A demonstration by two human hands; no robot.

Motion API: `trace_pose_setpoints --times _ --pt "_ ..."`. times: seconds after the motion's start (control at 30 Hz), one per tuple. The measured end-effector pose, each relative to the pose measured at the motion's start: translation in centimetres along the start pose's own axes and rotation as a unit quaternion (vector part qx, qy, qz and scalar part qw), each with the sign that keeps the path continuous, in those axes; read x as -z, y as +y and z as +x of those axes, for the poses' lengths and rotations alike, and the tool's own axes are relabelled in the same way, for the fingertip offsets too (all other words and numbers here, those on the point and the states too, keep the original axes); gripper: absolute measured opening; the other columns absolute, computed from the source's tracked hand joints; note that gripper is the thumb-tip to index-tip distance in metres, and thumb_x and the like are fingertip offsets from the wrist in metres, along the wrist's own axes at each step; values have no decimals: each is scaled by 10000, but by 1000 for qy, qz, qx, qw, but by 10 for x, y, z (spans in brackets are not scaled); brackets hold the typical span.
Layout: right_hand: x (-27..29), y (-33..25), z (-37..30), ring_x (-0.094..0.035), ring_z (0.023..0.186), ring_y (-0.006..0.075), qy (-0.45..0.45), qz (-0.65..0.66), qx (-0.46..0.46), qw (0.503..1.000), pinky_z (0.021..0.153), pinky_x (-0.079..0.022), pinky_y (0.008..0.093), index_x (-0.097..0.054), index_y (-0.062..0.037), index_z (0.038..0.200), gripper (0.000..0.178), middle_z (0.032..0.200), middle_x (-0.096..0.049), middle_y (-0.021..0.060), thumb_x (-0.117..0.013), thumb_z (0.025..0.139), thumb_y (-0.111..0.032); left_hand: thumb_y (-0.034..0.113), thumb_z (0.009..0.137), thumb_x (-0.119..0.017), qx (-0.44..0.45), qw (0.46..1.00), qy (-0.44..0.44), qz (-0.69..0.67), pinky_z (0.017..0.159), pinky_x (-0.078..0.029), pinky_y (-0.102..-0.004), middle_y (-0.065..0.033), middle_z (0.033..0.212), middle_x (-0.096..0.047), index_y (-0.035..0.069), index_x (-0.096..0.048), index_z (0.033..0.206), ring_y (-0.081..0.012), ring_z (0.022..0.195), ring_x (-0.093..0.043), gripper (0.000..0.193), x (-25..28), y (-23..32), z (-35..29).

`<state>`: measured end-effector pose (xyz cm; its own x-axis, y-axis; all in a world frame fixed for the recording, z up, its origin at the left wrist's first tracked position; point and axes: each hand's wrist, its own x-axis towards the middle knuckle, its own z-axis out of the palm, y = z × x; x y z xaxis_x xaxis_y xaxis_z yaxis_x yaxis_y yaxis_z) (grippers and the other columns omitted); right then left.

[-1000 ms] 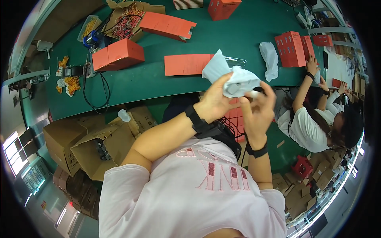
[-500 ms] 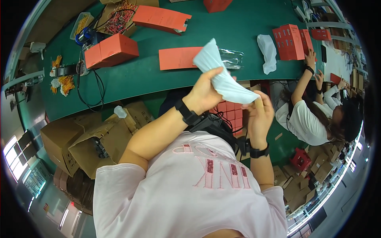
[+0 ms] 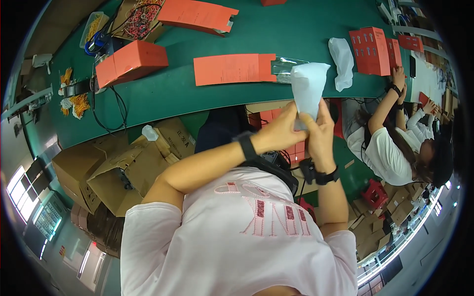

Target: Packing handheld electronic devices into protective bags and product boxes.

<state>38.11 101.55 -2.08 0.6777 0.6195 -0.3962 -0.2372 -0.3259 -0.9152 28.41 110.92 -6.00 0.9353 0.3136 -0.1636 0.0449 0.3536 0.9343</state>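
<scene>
A soft white pouch (image 3: 309, 85), wide at the top and narrowing downward, stands nearly upright over the table's near edge. Around its lower end are the closed fingers of my right hand (image 3: 322, 134), with the thumb across the front. My left hand (image 3: 282, 129) grips the same low part from the left, its fingertips partly hidden. Whether anything is inside the pouch I cannot tell. Just behind it lies a flat orange-red carton (image 3: 227, 70) with a clear plastic tray (image 3: 286, 69) at its right end.
Another white pouch (image 3: 341, 64) lies right of my hands, beside upright red boxes (image 3: 369, 52). A co-worker (image 3: 390, 143) reaches toward these boxes. On the green table (image 3: 163, 101) at left are an orange-red box (image 3: 131, 63) and cables. Cardboard cartons (image 3: 123, 172) stand below.
The pouch has swung from a slant to nearly upright and shifted right. My left hand has moved right and down to its lower end, close to my right hand.
</scene>
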Motion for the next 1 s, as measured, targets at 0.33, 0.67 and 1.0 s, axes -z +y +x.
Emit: trace_pose_setpoints --times 0.33,0.67,1.0 --pt "59 -13 100 -575 1029 396 -139 -476 213 842 888 -489 397 -571 -111 1366 609 1207 -536 178 -623 774 23 201 788 -644 24 852 215 477 729 -550 -428 -213 890 -609 -64 -297 1500 -355 716 -627 835 95 -40 61" --pt "20 50 153 -510 1162 394 -247 -502 322 764 1027 -420 482 -583 -128 1372 634 1282 -539 186 -588 762 43 87 814 -539 75 950 129 273 758 -510 -407 -206 891 -622 -40 -231 1545 -319 795 -628 803 113 -25 49" --pt "2 60 120 -555 1169 310 159 -345 189 905 986 -459 423 -576 -27 1309 503 1262 -555 174 -740 865 -197 83 788 -547 141 942 135 274 688 -511 -380 -189 885 -619 -24 -240 1552 -282 708 -618 831 112 -14 49"
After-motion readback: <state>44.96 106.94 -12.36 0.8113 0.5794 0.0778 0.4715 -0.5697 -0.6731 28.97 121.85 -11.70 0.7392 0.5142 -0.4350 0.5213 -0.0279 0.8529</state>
